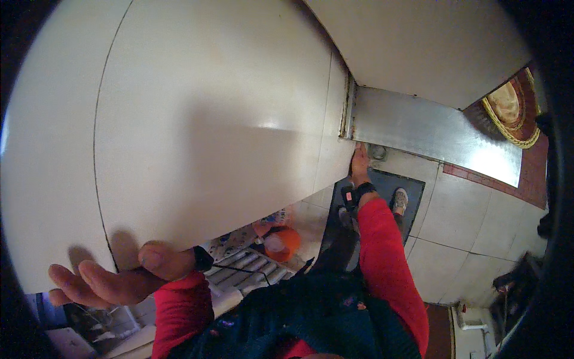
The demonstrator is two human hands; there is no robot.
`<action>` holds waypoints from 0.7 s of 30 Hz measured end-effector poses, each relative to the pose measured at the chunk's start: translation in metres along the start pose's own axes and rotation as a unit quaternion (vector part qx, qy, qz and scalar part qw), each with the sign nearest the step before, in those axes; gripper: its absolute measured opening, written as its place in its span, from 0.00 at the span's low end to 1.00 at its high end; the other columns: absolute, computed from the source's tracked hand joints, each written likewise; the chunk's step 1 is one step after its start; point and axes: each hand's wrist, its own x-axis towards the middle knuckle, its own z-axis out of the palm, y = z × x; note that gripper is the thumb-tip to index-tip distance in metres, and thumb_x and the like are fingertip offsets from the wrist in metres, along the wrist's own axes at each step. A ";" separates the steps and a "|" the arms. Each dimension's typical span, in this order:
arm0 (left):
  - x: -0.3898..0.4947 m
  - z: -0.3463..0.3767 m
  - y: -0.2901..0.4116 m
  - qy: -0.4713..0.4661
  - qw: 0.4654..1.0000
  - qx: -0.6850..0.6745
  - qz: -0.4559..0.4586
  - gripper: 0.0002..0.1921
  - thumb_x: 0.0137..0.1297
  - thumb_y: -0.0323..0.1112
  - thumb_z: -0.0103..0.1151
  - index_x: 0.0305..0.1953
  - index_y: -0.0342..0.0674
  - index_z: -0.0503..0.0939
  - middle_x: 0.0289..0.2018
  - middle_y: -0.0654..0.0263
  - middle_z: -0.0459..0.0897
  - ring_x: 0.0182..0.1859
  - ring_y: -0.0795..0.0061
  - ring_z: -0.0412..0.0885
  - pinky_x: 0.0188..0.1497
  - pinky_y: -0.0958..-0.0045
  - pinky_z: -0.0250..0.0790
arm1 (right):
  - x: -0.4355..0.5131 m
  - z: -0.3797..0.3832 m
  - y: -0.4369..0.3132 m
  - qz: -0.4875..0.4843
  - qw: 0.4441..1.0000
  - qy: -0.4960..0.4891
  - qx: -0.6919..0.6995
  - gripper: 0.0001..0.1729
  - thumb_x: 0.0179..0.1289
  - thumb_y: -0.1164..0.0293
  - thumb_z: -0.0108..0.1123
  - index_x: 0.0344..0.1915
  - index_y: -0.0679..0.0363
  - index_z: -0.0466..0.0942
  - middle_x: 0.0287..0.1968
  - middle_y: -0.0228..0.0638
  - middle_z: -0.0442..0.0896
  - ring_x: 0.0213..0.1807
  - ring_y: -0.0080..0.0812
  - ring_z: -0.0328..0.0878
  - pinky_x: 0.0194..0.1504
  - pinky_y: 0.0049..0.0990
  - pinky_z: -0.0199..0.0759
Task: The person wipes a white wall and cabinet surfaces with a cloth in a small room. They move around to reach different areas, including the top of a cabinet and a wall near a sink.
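A large, pale tiled wall [215,112] fills the upper left of the view. My left hand [112,278] is in front of its lower left part, palm up, fingers spread and slightly curled, holding nothing. My right hand [360,161] reaches forward to the wall's corner, fingers extended, its side at the edge; whether it touches is hard to tell. Black bands are on both wrists. Beyond the right fingertips runs a smooth metallic panel [430,121], with a dark, worn metal strip [348,107] at its left end.
Below, a dark mat [415,193] lies on the tiled floor [457,220] under my feet. An orange bucket [289,244] stands near a slatted rack [251,264] beside my body. White pipework [473,326] is at the lower right. A red patterned mat [533,177] with a yellow braided edge lies right.
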 end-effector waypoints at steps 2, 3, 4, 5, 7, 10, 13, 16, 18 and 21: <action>0.000 0.004 0.002 0.017 0.998 0.025 0.055 0.24 0.73 0.49 0.37 0.65 0.47 0.59 0.55 0.45 0.71 0.61 0.35 0.68 0.69 0.33 0.48 | 0.018 0.005 0.023 -0.044 0.996 0.009 -0.079 0.31 0.75 0.52 0.43 0.64 0.65 0.68 0.62 0.51 0.73 0.60 0.44 0.73 0.60 0.33 0.65; 0.000 0.006 0.002 0.029 0.997 0.047 0.051 0.24 0.74 0.50 0.38 0.65 0.49 0.58 0.55 0.46 0.71 0.61 0.35 0.68 0.69 0.33 0.49 | 0.020 0.003 0.028 -0.078 0.990 0.019 -0.113 0.31 0.76 0.52 0.42 0.65 0.66 0.66 0.65 0.51 0.71 0.62 0.45 0.72 0.62 0.33 0.64; 0.000 0.006 0.003 0.027 0.997 0.056 0.044 0.23 0.74 0.51 0.38 0.65 0.51 0.57 0.54 0.46 0.71 0.61 0.35 0.68 0.69 0.33 0.50 | 0.019 0.005 0.027 -0.104 0.984 0.024 -0.146 0.32 0.77 0.52 0.41 0.67 0.67 0.65 0.68 0.51 0.68 0.65 0.45 0.71 0.63 0.33 0.63; 0.000 0.006 0.003 0.025 0.997 0.051 0.051 0.23 0.74 0.52 0.39 0.64 0.51 0.58 0.54 0.46 0.72 0.60 0.35 0.69 0.68 0.32 0.50 | 0.015 0.006 0.019 -0.078 0.991 0.007 -0.109 0.33 0.76 0.50 0.42 0.67 0.65 0.65 0.65 0.49 0.70 0.63 0.42 0.71 0.63 0.33 0.63; 0.000 0.007 0.003 0.021 0.998 0.045 0.024 0.22 0.73 0.52 0.39 0.63 0.50 0.59 0.53 0.45 0.72 0.60 0.35 0.69 0.68 0.32 0.50 | -0.016 0.003 -0.012 -0.006 0.999 -0.041 -0.022 0.34 0.74 0.47 0.44 0.68 0.61 0.65 0.61 0.45 0.74 0.59 0.35 0.71 0.61 0.32 0.63; -0.002 0.016 0.002 0.095 0.994 -0.022 0.046 0.20 0.73 0.50 0.41 0.57 0.44 0.64 0.50 0.46 0.74 0.58 0.36 0.70 0.68 0.30 0.47 | -0.085 0.007 -0.086 0.058 0.986 -0.133 0.086 0.40 0.74 0.42 0.41 0.68 0.64 0.64 0.62 0.39 0.74 0.61 0.33 0.69 0.63 0.31 0.60; -0.011 0.007 0.009 0.070 0.984 -0.147 -0.079 0.21 0.74 0.48 0.40 0.48 0.37 0.76 0.54 0.49 0.74 0.65 0.48 0.66 0.73 0.34 0.34 | -0.147 0.025 -0.158 -0.026 0.990 -0.133 0.030 0.36 0.75 0.50 0.40 0.73 0.61 0.55 0.65 0.39 0.71 0.63 0.31 0.68 0.64 0.28 0.61; -0.023 0.009 0.012 0.071 0.972 -0.192 -0.115 0.17 0.70 0.44 0.40 0.45 0.44 0.79 0.53 0.54 0.76 0.65 0.47 0.64 0.72 0.35 0.34 | -0.199 0.028 -0.209 -0.018 0.977 -0.206 0.055 0.35 0.73 0.63 0.40 0.76 0.55 0.48 0.50 0.34 0.75 0.47 0.24 0.73 0.45 0.23 0.67; -0.027 0.010 0.015 0.062 0.967 -0.215 -0.119 0.17 0.64 0.44 0.41 0.42 0.53 0.84 0.53 0.61 0.78 0.68 0.47 0.59 0.72 0.37 0.35 | -0.222 0.027 -0.236 0.008 0.968 -0.234 0.088 0.36 0.68 0.71 0.43 0.76 0.53 0.49 0.32 0.26 0.70 0.27 0.18 0.63 0.26 0.21 0.57; -0.025 0.011 0.021 0.056 0.967 -0.220 -0.119 0.18 0.62 0.44 0.42 0.46 0.61 0.85 0.55 0.71 0.78 0.70 0.52 0.56 0.71 0.43 0.41 | -0.240 0.021 -0.272 0.008 0.945 -0.307 0.109 0.40 0.64 0.78 0.46 0.76 0.52 0.51 0.24 0.23 0.70 0.17 0.16 0.60 0.17 0.19 0.54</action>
